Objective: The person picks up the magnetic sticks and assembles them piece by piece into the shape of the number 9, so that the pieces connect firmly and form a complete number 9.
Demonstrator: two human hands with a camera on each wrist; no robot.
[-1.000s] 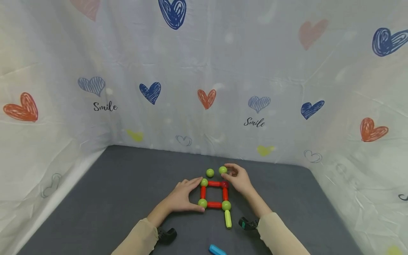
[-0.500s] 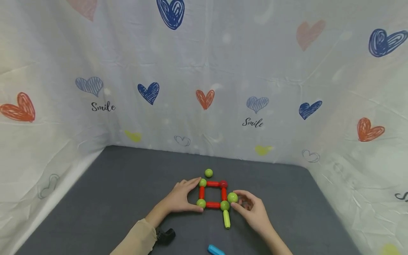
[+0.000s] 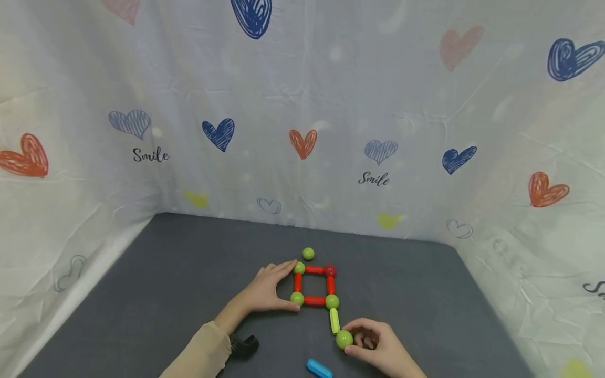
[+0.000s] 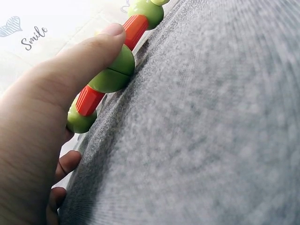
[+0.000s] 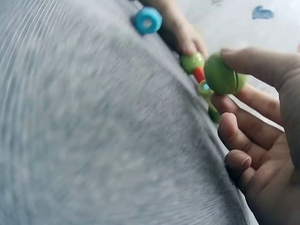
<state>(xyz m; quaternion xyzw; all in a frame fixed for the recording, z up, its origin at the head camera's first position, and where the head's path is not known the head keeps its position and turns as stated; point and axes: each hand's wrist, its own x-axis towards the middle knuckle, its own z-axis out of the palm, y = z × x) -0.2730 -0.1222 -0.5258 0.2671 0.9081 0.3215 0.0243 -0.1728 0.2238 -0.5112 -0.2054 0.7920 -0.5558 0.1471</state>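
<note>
A square of red rods [image 3: 314, 301] with three green balls and one red ball [image 3: 330, 270] at its corners lies on the dark tabletop. My left hand [image 3: 262, 291] grips its left side, thumb at the near green ball [image 4: 111, 70] and a fingertip at the far green ball [image 3: 299, 268]. From the near right corner ball [image 3: 332, 302] a yellow-green rod [image 3: 334, 321] points toward me. My right hand [image 3: 383, 346] pinches a loose green ball [image 5: 220, 75] between thumb and fingers. That ball is at the rod's near end; whether they touch I cannot tell.
Behind the square sits a single green ball [image 3: 308, 253]. A blue rod [image 3: 319, 368] lies near the front edge of the view. White cloth [image 3: 331, 157] printed with hearts encloses the dark tabletop [image 3: 189, 262] at the back and sides.
My right hand has carried the green ball from behind the square, down past its right side, to the near end of the yellow-green rod. My left hand has stayed at the square.
</note>
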